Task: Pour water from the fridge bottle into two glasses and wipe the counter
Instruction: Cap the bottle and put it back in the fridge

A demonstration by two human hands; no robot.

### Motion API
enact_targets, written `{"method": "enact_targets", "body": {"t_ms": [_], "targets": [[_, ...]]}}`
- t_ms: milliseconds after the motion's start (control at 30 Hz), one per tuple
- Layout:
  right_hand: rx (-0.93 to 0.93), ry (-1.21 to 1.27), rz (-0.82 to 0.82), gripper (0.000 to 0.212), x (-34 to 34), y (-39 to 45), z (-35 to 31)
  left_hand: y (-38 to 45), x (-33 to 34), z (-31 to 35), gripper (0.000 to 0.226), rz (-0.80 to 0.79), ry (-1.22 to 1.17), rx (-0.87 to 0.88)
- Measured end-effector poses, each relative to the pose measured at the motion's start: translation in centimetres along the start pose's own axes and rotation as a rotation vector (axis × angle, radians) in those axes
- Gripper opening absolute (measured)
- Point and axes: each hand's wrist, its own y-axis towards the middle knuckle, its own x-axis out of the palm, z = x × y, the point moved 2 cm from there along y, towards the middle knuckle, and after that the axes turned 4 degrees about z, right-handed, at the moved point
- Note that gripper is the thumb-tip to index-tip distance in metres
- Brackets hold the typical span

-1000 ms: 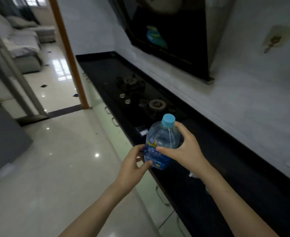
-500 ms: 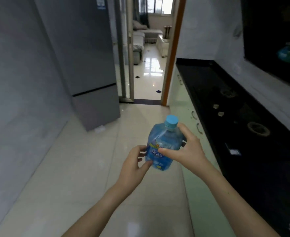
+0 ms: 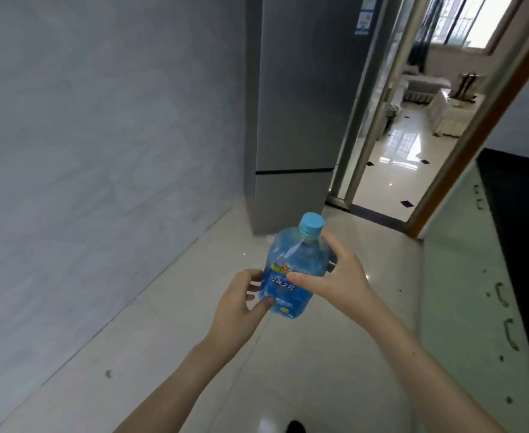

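A clear blue plastic water bottle (image 3: 294,270) with a light blue cap and a blue label is held upright in front of me, above the floor. My right hand (image 3: 338,276) wraps its body from the right, thumb across the label. My left hand (image 3: 241,304) touches its lower left side with thumb and fingertips. The cap is on. No glasses are in view.
A grey fridge (image 3: 300,114) stands ahead with its doors closed, beside an open doorway (image 3: 413,145) to a bright room. The black counter (image 3: 519,220) with pale green cabinet fronts (image 3: 469,295) runs along the right. A grey wall fills the left; glossy tiled floor lies below.
My view has swung left, from the counter and stove to the fridge and left wall. Both hands keep the same hold on the bottle.
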Motion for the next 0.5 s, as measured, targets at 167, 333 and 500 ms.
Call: {"method": "enact_targets", "body": {"t_ms": [167, 333, 500], "targets": [[-0.034, 0.019, -0.108, 0.069, 0.1, 6.2, 1.6, 4.3, 1.3, -1.7, 0.039, 0.082, 0.019, -0.06], [-0.07, 0.035, -0.176, 0.07, -1.3, 13.2, 3.1, 9.9, 3.9, -2.0, 0.038, 0.149, 0.02, -0.111], [-0.119, 0.044, -0.217, 0.071, -3.0, 20.0, 3.7, 15.8, 5.8, -1.4, 0.037, 0.192, 0.023, -0.117]]}}
